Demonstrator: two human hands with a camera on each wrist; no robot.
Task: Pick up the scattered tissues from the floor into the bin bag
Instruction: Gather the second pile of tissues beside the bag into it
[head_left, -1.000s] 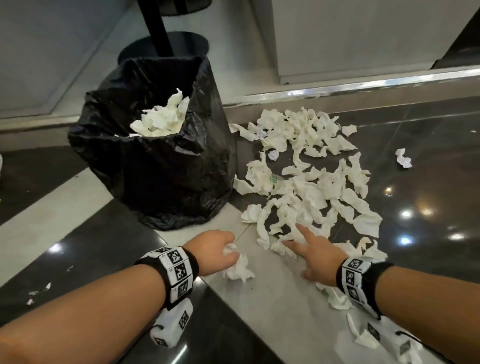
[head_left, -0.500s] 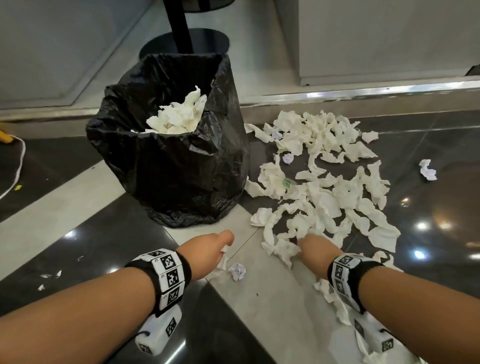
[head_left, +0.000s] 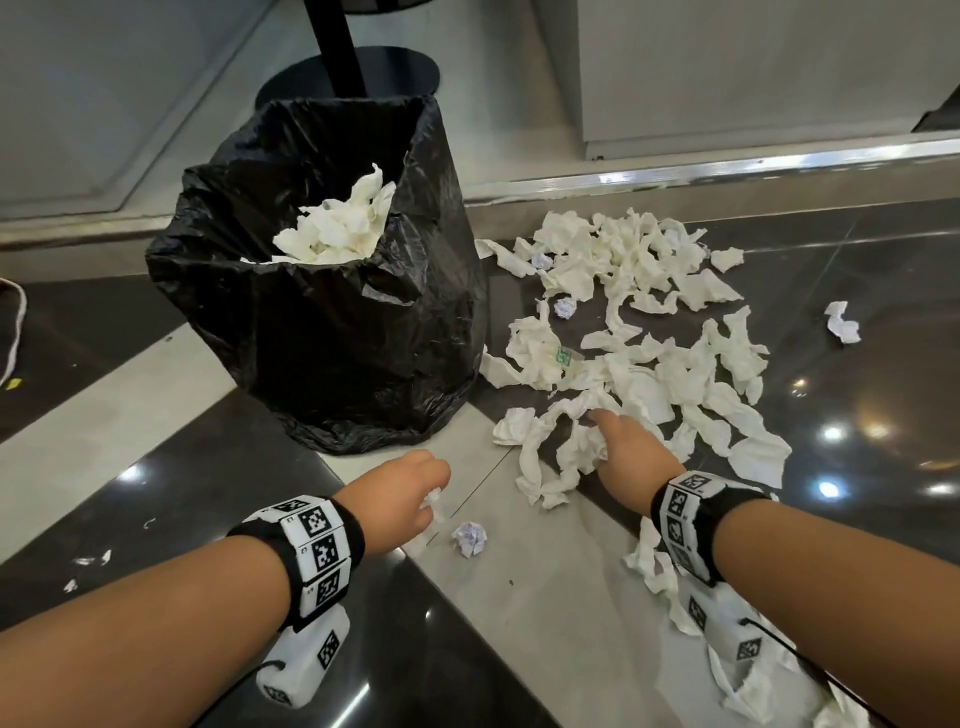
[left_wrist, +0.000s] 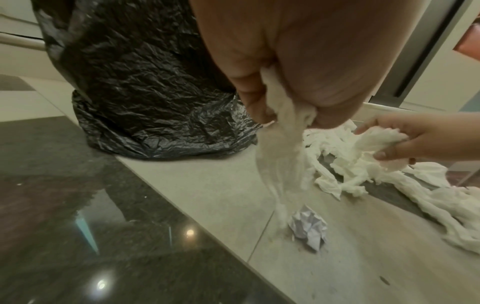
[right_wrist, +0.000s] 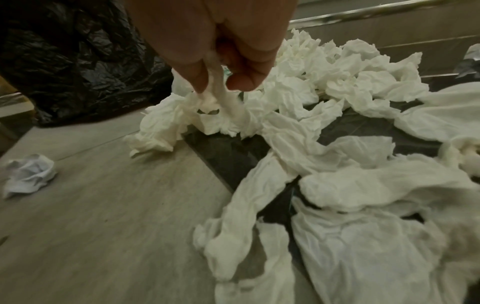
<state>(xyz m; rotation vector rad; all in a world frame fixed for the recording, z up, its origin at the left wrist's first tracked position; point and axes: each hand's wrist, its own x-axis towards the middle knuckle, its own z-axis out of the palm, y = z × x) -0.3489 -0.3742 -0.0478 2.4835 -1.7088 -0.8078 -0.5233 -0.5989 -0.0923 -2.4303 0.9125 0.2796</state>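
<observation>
Tissues (head_left: 644, 332) lie strewn over the floor (head_left: 545, 613) ahead of the right hand (head_left: 628, 449) and out to its right, with more trailing back under that wrist. The right hand sits at the near edge of the heap, its fingers (right_wrist: 241, 80) curled down and pinching a twisted wad (right_wrist: 226, 115) between thumb and fingertips; the wad still joins the pile below it. In the left wrist view the same hand (left_wrist: 415, 139) shows its fingers wrapped round a bunch of white tissue.

The left hand (head_left: 410, 493), apart from the right and just beside it, is fisted on one tissue (left_wrist: 283, 156) that hangs in a long strip from between thumb and fingers, its tip reaching the pale tile. A small crumpled paper ball (head_left: 470, 538) lies on the floor between the two hands, close to that hanging tip.

The bag (head_left: 332, 332) stands open just beyond the left hand, with tissues inside (head_left: 337, 231) heaped up to its mouth. A lone scrap (head_left: 842, 322) lies far off to the right of the right hand.
</observation>
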